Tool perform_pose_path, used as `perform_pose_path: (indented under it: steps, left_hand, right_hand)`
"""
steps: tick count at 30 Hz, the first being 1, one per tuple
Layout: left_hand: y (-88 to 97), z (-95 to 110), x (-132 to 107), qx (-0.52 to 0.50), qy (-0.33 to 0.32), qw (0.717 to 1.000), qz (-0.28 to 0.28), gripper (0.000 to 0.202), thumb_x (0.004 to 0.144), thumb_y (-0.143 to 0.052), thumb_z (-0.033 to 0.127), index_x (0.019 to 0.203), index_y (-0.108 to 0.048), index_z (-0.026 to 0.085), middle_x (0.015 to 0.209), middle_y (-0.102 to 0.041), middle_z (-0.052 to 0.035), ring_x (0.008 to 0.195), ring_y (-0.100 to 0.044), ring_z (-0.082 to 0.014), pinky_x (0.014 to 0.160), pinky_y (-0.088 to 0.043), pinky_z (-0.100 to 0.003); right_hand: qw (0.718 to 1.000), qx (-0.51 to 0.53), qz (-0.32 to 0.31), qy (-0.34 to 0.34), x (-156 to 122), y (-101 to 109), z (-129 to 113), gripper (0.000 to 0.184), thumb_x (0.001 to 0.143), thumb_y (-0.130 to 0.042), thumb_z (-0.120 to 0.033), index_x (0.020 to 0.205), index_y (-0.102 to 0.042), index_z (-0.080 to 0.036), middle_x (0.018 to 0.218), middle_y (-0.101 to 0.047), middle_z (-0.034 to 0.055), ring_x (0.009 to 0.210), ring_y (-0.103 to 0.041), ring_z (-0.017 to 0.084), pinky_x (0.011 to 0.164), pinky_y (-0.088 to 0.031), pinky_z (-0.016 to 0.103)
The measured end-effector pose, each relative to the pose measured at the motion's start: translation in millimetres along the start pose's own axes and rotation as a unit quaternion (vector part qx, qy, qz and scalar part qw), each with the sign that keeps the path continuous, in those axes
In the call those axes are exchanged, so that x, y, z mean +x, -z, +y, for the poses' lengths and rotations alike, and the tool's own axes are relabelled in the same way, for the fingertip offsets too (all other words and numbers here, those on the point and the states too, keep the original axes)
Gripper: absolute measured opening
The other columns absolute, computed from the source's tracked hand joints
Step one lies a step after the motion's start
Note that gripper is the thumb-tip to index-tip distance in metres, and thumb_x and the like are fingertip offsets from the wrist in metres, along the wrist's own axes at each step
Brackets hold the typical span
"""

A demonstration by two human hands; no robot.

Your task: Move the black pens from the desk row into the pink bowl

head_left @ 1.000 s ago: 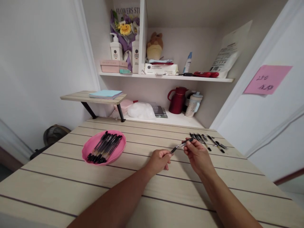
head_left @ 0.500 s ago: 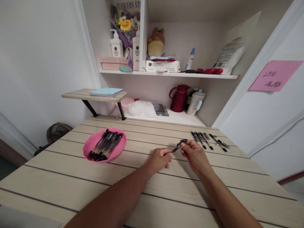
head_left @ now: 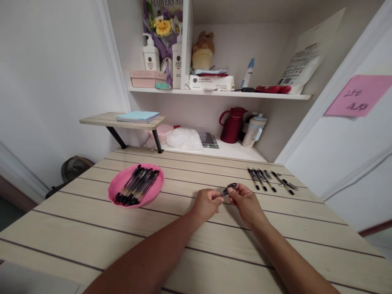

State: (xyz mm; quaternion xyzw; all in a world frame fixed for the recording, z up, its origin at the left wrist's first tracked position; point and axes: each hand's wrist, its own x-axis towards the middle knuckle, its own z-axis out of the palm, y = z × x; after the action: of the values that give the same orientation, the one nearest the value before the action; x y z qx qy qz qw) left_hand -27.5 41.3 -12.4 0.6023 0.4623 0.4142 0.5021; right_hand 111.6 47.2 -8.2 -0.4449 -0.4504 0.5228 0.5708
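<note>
A dark pen (head_left: 228, 189) is held above the table between my two hands. My left hand (head_left: 207, 204) is closed around its near end, so most of that end is hidden. My right hand (head_left: 247, 202) pinches the black far end between thumb and fingers. To the left stands a pink dish (head_left: 158, 194) with wavy edges, holding a bundle of black pens (head_left: 137, 185) laid side by side. On the right, several more black pen pieces (head_left: 262, 179) lie in a loose row, some with clear parts.
Slatted wooden table (head_left: 153, 241). A small raised shelf (head_left: 98, 118) with blue paper (head_left: 137, 116) stands at the back left. Behind are a red jug (head_left: 232, 125), a pale cup (head_left: 253, 131), a white plastic bag (head_left: 184, 139) and an upper shelf (head_left: 220, 93) with bottles.
My right hand has come a little left, closer to my left hand, and less of the pen shows between them. The dish and the row of pen pieces stay put.
</note>
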Motion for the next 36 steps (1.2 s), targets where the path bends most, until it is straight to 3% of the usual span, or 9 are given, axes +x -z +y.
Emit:
perform_pose_path:
  steps: [7, 11, 14, 17, 21, 24, 32, 34, 36]
  left_hand:
    - [-1.5, -3.8, 2.8, -0.008, -0.008, 1.000, 0.028, 0.023, 0.071, -0.053, 0.025, 0.087, -0.066, 0.015, 0.059, -0.057, 0.0018, 0.049, -0.049, -0.0077, 0.048, -0.041, -0.018]
    - [18.0, 11.4, 6.4, 0.068, -0.043, 0.991, 0.106, 0.028, 0.073, -0.052, 0.028, 0.096, -0.063, 0.016, 0.069, -0.062, -0.0015, 0.061, -0.054, -0.0111, 0.057, -0.043, -0.021]
    - [56.8, 39.9, 1.6, 0.220, -0.076, 0.952, 0.200, 0.021, 0.073, -0.052, 0.028, 0.088, -0.064, 0.019, 0.078, -0.064, -0.0031, 0.071, -0.056, -0.0139, 0.064, -0.042, -0.023]
    - [111.3, 66.3, -13.5, 0.393, -0.071, 0.862, 0.311, 0.018, 0.074, -0.050, 0.027, 0.081, -0.065, 0.020, 0.088, -0.064, -0.0062, 0.081, -0.057, -0.0183, 0.069, -0.040, -0.027]
    - [177.5, 72.9, -37.4, 0.511, 0.086, 0.789, 0.331, 0.019, 0.075, -0.048, 0.027, 0.080, -0.066, 0.020, 0.086, -0.066, -0.0090, 0.080, -0.059, -0.0235, 0.066, -0.039, -0.030]
    - [202.4, 61.6, -47.1, 0.539, 0.205, 0.763, 0.293, 0.019, 0.074, -0.049, 0.027, 0.076, -0.065, 0.018, 0.082, -0.067, -0.0115, 0.076, -0.060, -0.0252, 0.060, -0.039, -0.030]
    - [199.3, 53.3, -46.3, 0.546, 0.213, 0.768, 0.257, 0.021, 0.075, -0.048, 0.028, 0.072, -0.064, 0.016, 0.079, -0.067, -0.0144, 0.076, -0.061, -0.0267, 0.061, -0.040, -0.031]
    - [190.0, 57.8, -43.3, 0.547, 0.162, 0.779, 0.261, 0.022, 0.076, -0.047, 0.031, 0.077, -0.064, 0.017, 0.086, -0.066, -0.0134, 0.082, -0.060, -0.0257, 0.066, -0.040, -0.031]
    - [172.8, 61.5, -39.1, 0.518, 0.075, 0.815, 0.248, 0.021, 0.076, -0.048, 0.031, 0.081, -0.064, 0.018, 0.092, -0.066, -0.0106, 0.086, -0.058, -0.0225, 0.071, -0.040, -0.029]
  right_hand:
    - [0.999, -0.022, -0.024, 0.002, -3.0, 0.2, 1.4, 0.031, 0.063, -0.069, -0.042, 0.076, -0.056, -0.017, 0.061, -0.055, -0.0026, 0.044, -0.043, 0.006, 0.041, -0.030, 0.019]
    - [0.994, -0.107, -0.025, -0.002, -4.5, 5.3, 7.4, 0.035, 0.065, -0.065, -0.047, 0.081, -0.059, -0.017, 0.062, -0.058, -0.0004, 0.044, -0.042, 0.007, 0.041, -0.030, 0.020]
    - [0.983, -0.183, -0.033, 0.004, -2.0, 10.8, 16.1, 0.033, 0.065, -0.063, -0.048, 0.071, -0.060, -0.016, 0.059, -0.056, -0.0007, 0.046, -0.041, 0.007, 0.043, -0.033, 0.020]
    - [0.971, -0.234, -0.055, 0.015, 1.4, 15.2, 24.7, 0.031, 0.067, -0.060, -0.047, 0.070, -0.060, -0.016, 0.055, -0.053, -0.0019, 0.046, -0.038, 0.008, 0.043, -0.031, 0.021]
    - [0.958, -0.275, -0.080, 0.025, 4.2, 18.2, 31.5, 0.030, 0.070, -0.057, -0.047, 0.072, -0.060, -0.017, 0.048, -0.045, -0.0048, 0.045, -0.034, 0.008, 0.043, -0.027, 0.022]
    - [0.954, -0.287, -0.087, 0.027, 5.5, 18.3, 33.0, 0.029, 0.070, -0.056, -0.046, 0.072, -0.060, -0.018, 0.048, -0.046, -0.0046, 0.045, -0.035, 0.009, 0.044, -0.028, 0.022]
    - [0.936, -0.338, -0.075, 0.066, 6.4, 11.9, 22.1, 0.023, 0.072, -0.051, -0.040, 0.067, -0.056, -0.019, 0.049, -0.047, -0.0044, 0.047, -0.039, 0.010, 0.047, -0.031, 0.023]
    - [0.914, -0.389, -0.078, 0.091, 10.9, 18.1, 14.6, 0.022, 0.074, -0.049, -0.038, 0.063, -0.054, -0.019, 0.050, -0.048, -0.0035, 0.049, -0.042, 0.011, 0.048, -0.032, 0.023]
    - [0.874, -0.467, -0.067, 0.113, 18.9, 31.6, 6.3, 0.022, 0.075, -0.047, -0.036, 0.060, -0.053, -0.019, 0.052, -0.052, -0.0014, 0.051, -0.046, 0.013, 0.050, -0.033, 0.024]
